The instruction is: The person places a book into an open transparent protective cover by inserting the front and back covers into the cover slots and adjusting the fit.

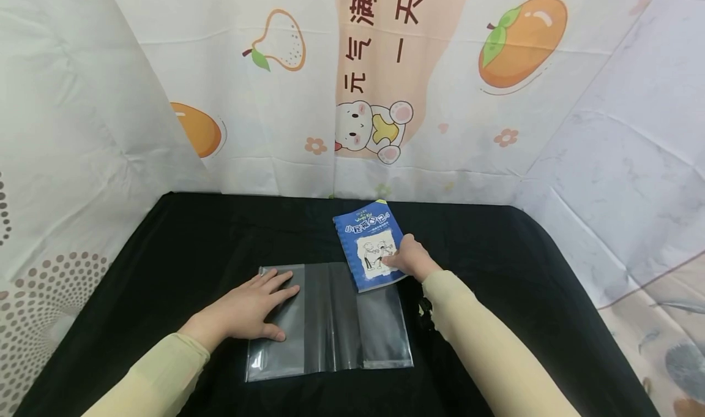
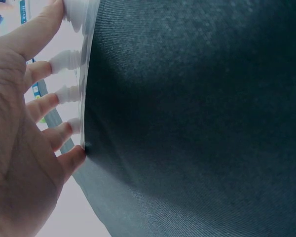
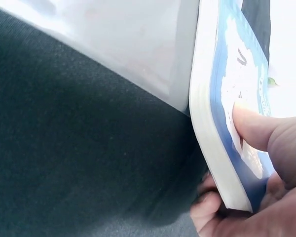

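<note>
A clear plastic book cover (image 1: 330, 343) lies spread flat on the black cloth, with a darker band down its middle. My left hand (image 1: 248, 310) rests on its left flap, fingers spread and fairly straight; in the left wrist view the fingertips (image 2: 64, 94) press against the sheet. My right hand (image 1: 413, 258) grips a blue paperback book (image 1: 358, 227) by its right edge, thumb on the front and fingers curled beneath, as the right wrist view shows. The book (image 3: 227, 98) is slightly tilted, and its lower end overlaps the upper right part of the cover.
Black cloth (image 1: 220, 233) covers the table. Behind it hangs a white curtain (image 1: 440, 135) printed with fruit and a bear, and pale curtains (image 1: 71, 129) close off both sides.
</note>
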{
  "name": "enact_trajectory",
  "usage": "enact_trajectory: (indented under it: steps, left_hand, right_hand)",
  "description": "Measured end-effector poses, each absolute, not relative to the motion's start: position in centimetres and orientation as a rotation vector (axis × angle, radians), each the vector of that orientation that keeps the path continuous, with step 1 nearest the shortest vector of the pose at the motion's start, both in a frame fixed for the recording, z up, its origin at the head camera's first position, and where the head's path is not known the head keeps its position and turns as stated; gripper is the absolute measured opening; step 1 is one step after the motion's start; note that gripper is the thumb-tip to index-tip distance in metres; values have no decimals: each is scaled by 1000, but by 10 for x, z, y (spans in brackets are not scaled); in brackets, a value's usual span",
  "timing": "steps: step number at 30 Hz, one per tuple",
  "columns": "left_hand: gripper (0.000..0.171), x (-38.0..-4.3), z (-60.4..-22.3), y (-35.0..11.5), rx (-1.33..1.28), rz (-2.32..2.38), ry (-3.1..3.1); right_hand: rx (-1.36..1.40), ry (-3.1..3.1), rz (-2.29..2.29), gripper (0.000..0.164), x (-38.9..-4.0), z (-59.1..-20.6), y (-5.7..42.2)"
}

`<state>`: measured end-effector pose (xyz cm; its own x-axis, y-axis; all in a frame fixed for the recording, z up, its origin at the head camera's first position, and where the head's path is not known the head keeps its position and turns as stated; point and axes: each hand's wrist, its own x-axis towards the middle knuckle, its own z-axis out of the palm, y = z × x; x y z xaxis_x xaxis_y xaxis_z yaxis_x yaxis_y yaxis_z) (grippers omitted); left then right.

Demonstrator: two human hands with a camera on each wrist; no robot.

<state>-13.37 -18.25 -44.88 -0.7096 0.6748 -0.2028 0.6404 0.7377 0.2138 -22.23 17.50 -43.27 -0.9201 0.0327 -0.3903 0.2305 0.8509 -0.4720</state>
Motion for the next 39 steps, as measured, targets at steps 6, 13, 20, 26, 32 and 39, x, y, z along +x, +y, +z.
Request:
enact_trajectory:
  steps: [6, 13, 20, 26, 32, 39]
  left_hand:
    - [86, -136, -452, -183, 1041, 172, 2678]
    - [87, -135, -452, -183, 1027, 171, 2678]
    - [87, -135, -451, -182, 1020, 156, 2686]
    - [87, -137, -452, -180, 1003, 141, 2686]
    - [87, -139, -452, -177, 974, 129, 2682]
    - [88, -142, -451, -174, 960, 119, 2684]
  right_hand:
    - [173, 2679, -762, 70, -224, -432, 175]
    - [146, 2694, -741, 67, -226, -430, 173]
    - [156, 2681, -819, 75, -229, -424, 175]
    - [118, 2681, -969, 56, -231, -424, 175]
    - [67, 2663, -1090, 36, -229, -419, 174]
    - [62, 2611, -1184, 36, -226, -413, 179]
